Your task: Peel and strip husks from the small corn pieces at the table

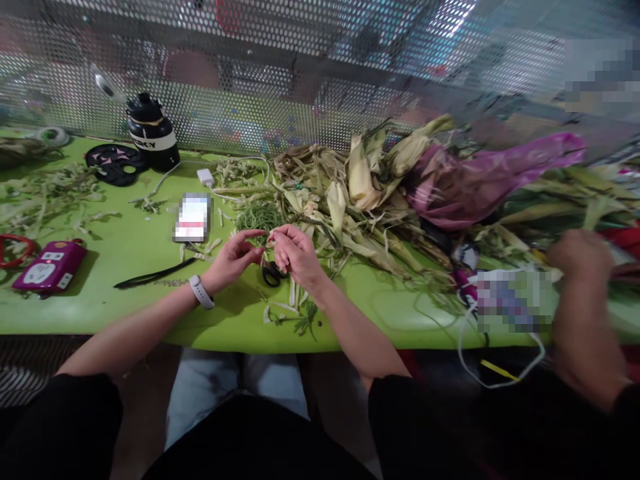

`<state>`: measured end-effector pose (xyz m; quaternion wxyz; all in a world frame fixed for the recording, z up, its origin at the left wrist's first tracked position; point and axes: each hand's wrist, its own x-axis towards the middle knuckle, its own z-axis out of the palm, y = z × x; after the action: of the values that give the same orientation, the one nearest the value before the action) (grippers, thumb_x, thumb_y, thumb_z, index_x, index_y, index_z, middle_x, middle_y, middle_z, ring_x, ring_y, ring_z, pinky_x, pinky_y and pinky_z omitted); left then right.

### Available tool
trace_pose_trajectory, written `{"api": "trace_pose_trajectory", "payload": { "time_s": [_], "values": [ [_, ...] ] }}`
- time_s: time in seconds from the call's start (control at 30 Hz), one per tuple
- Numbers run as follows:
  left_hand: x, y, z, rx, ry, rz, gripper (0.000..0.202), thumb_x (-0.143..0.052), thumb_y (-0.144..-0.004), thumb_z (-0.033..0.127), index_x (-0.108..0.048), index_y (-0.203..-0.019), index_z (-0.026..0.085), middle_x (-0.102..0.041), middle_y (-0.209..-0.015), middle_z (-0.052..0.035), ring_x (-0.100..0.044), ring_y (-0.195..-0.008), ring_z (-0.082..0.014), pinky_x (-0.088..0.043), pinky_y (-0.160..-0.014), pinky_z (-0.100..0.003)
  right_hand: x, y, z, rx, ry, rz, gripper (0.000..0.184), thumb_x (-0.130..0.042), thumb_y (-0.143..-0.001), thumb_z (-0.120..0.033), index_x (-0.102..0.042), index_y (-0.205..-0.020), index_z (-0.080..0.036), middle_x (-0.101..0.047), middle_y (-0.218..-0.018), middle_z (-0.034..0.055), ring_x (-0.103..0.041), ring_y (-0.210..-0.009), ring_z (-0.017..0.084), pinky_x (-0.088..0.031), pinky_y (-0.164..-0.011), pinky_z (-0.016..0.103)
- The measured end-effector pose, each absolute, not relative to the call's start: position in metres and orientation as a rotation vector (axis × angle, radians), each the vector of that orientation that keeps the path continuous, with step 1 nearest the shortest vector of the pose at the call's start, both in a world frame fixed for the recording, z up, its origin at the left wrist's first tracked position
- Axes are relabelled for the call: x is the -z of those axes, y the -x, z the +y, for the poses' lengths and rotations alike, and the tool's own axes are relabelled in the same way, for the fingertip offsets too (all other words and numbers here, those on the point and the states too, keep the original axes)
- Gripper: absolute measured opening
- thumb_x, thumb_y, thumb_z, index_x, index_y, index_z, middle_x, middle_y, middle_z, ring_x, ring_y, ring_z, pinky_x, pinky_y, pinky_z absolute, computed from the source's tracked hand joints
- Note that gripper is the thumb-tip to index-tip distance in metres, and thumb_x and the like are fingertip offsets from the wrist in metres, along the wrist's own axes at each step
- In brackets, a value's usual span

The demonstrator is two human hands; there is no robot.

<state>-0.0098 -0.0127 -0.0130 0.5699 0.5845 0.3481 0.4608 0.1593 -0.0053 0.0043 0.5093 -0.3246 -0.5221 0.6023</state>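
Note:
Above the green table my left hand [234, 260], with a pale watch [201, 292] on its wrist, reaches in from the left. Its thumb and index finger stand apart, tips pointing at the other hand. My right hand [297, 257] is closed in a pinch, and a small pale bit shows at its fingertips, too small to name. Black-handled scissors [273, 274] lie below, partly hidden by the right hand. Just beyond both hands is a heap of thin green strips [259, 217]. Pale husk scraps and a green sprig [306, 319] lie nearer the table edge.
Corn husks [363, 180] and a pink plastic bag [465, 180] pile up at right. A phone [193, 218], black bottle [153, 137] and purple power socket box [50, 267] stand or lie left. Another person's arm [583, 300] works at far right, beside a white cable [463, 340].

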Motion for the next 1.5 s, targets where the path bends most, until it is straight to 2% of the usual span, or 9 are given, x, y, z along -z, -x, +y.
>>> {"api": "trace_pose_trajectory", "payload": {
  "time_s": [0.3,0.43,0.63,0.77,0.97,1.1,1.23,1.4,1.5],
  "values": [
    [0.006,0.014,-0.014,-0.988,-1.348,0.751,0.02,-0.073,-0.078,0.029,-0.067,-0.092,0.015,-0.066,-0.072,-0.0013,-0.062,-0.066,-0.0108,-0.05,-0.068,-0.024,-0.006,-0.163,-0.006,-1.54,0.824,-1.301,0.028,-0.067,-0.081,-0.044,-0.056,-0.08,-0.018,-0.039,-0.04,-0.0131,-0.034,-0.028,0.004,-0.029,-0.029,0.016],
    [0.008,0.016,-0.015,-0.898,-1.278,0.724,0.021,-0.073,-0.078,0.032,-0.07,-0.087,0.013,-0.071,-0.081,-0.0061,-0.066,-0.074,-0.0134,-0.052,-0.075,-0.027,-0.007,-0.167,-0.006,-1.598,0.826,-1.392,0.028,-0.067,-0.082,-0.044,-0.058,-0.083,-0.018,-0.042,-0.041,-0.0125,-0.034,-0.029,0.004,-0.032,-0.028,0.015],
    [0.006,0.025,-0.009,-0.587,-1.226,0.713,0.023,-0.079,-0.073,0.034,-0.076,-0.082,0.013,-0.075,-0.081,-0.0099,-0.069,-0.073,-0.015,-0.055,-0.073,-0.028,-0.012,-0.173,-0.008,-1.683,0.772,-1.482,0.023,-0.066,-0.085,-0.037,-0.06,-0.081,-0.016,-0.045,-0.042,-0.0116,-0.036,-0.03,0.003,-0.033,-0.03,0.014],
    [0.003,0.023,-0.011,-0.542,-1.302,0.738,0.02,-0.081,-0.07,0.032,-0.078,-0.08,0.015,-0.076,-0.083,-0.0106,-0.068,-0.07,-0.0143,-0.054,-0.07,-0.026,-0.015,-0.172,-0.007,-1.73,0.751,-1.511,0.023,-0.065,-0.085,-0.038,-0.06,-0.083,-0.015,-0.046,-0.042,-0.0114,-0.038,-0.03,0.003,-0.033,-0.03,0.013],
    [0.001,0.018,-0.011,-0.782,-1.429,0.719,0.025,-0.071,-0.081,0.038,-0.07,-0.085,0.014,-0.071,-0.079,-0.0066,-0.064,-0.07,-0.0127,-0.051,-0.067,-0.025,-0.014,-0.171,-0.001,-1.698,0.782,-1.353,0.028,-0.069,-0.081,-0.042,-0.06,-0.083,-0.016,-0.04,-0.04,-0.0134,-0.032,-0.029,0.002,-0.029,-0.029,0.013],
    [0.0,0.017,-0.01,-1.029,-1.855,0.735,0.018,-0.07,-0.084,0.033,-0.069,-0.083,0.015,-0.066,-0.083,-0.0057,-0.061,-0.078,-0.0138,-0.05,-0.076,-0.029,-0.01,-0.172,0.004,-1.697,0.762,-1.268,0.028,-0.07,-0.081,-0.042,-0.061,-0.085,-0.015,-0.038,-0.04,-0.014,-0.03,-0.029,0.001,-0.028,-0.031,0.013],
    [0.0,0.016,-0.011,-1.2,-2.157,0.73,0.01,-0.07,-0.084,0.028,-0.07,-0.084,0.018,-0.063,-0.097,-0.0073,-0.06,-0.095,-0.0169,-0.049,-0.087,-0.034,-0.01,-0.171,0.006,-1.738,0.753,-1.219,0.029,-0.071,-0.079,-0.043,-0.06,-0.084,-0.016,-0.036,-0.039,-0.0142,-0.029,-0.029,0.001,-0.026,-0.03,0.014],
    [0.002,0.014,-0.014,-1.318,-2.098,0.759,0.007,-0.068,-0.085,0.024,-0.068,-0.086,0.017,-0.066,-0.092,-0.0069,-0.061,-0.085,-0.0143,-0.05,-0.07,-0.025,-0.013,-0.172,0.004,-1.799,0.72,-1.165,0.028,-0.072,-0.079,-0.041,-0.061,-0.083,-0.016,-0.036,-0.039,-0.014,-0.029,-0.028,0.001,-0.024,-0.031,0.014],
    [0.002,0.014,-0.016,-1.337,-1.937,0.749,0.009,-0.067,-0.086,0.025,-0.066,-0.086,0.016,-0.067,-0.093,-0.0075,-0.062,-0.088,-0.0149,-0.051,-0.074,-0.026,-0.012,-0.172,0.006,-1.805,0.71,-1.115,0.027,-0.073,-0.078,-0.039,-0.062,-0.084,-0.015,-0.036,-0.039,-0.0142,-0.027,-0.028,0.0,-0.023,-0.031,0.014]
  ]
}}
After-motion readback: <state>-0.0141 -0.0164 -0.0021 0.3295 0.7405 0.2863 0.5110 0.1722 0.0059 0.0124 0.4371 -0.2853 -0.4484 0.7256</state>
